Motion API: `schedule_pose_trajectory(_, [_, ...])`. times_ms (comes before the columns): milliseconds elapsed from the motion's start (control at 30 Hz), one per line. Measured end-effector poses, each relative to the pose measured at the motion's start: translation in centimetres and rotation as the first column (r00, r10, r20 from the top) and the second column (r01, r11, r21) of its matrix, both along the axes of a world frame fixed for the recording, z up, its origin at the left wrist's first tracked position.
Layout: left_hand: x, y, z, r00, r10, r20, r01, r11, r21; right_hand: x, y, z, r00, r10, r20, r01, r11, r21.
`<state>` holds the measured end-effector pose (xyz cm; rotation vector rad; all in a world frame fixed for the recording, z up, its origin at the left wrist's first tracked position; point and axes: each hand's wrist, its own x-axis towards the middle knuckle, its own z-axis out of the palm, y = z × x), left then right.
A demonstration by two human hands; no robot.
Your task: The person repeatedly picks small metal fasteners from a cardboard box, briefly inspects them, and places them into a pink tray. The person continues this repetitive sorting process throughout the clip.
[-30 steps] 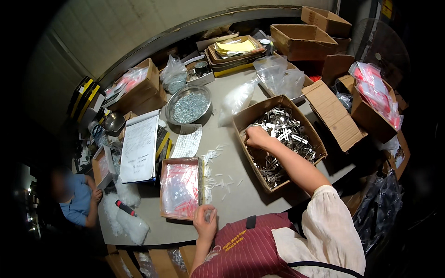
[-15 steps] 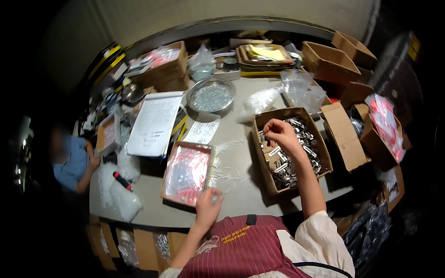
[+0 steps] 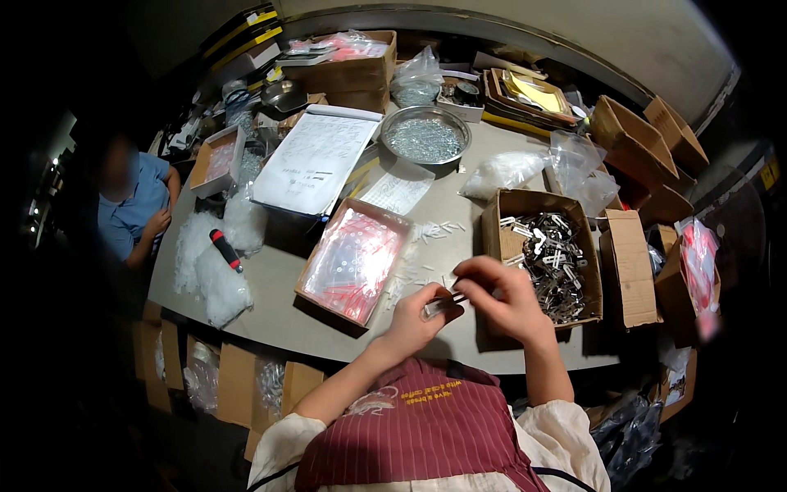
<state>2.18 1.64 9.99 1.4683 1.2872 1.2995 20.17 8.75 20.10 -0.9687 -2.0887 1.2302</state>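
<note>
My left hand (image 3: 416,318) is closed in a pinch on a small shiny metal piece (image 3: 438,307), just in front of my apron. My right hand (image 3: 507,300) meets it there, thumb and fingers pinched together at the end of that metal piece. Whether a separate small part sits between the right fingers is too small to tell. Beside my right hand stands a cardboard box (image 3: 489,225) with many loose flat metal clips (image 3: 557,261). To the left, a shallow carton (image 3: 328,307) contains red-and-transparent plastic pieces (image 3: 357,261). Small white sticks (image 3: 438,232) lie scattered between the two boxes.
Further back are a metal bowl (image 3: 464,156) of small shiny parts, a clipboard with papers (image 3: 310,160) and a bag of white pieces (image 3: 508,172). A red-and-black tool (image 3: 225,250) rests on plastic bags at left. Cartons line the right. Another person (image 3: 131,209) is at far left.
My right hand has come out of the box of metal clips and joined my left. The left hand has moved away from the shallow carton. My view has shifted.
</note>
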Motion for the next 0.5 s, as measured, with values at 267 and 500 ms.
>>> schedule_pose_trajectory(267, [-0.7, -0.4, 0.0, 1.000, -0.008, 0.024, 0.007, 0.999, 0.049, 0.1, -0.3, -2.6, 0.994, -0.042, 0.098, 0.031, 0.993, 0.114])
schedule_pose_trajectory(500, [-1.2, -0.1, 0.0, 0.978, -0.084, -0.192, 0.099, 0.993, 0.067, -1.0, -1.5, -3.2, 0.979, 0.114, 0.170, -0.141, 0.978, 0.155])
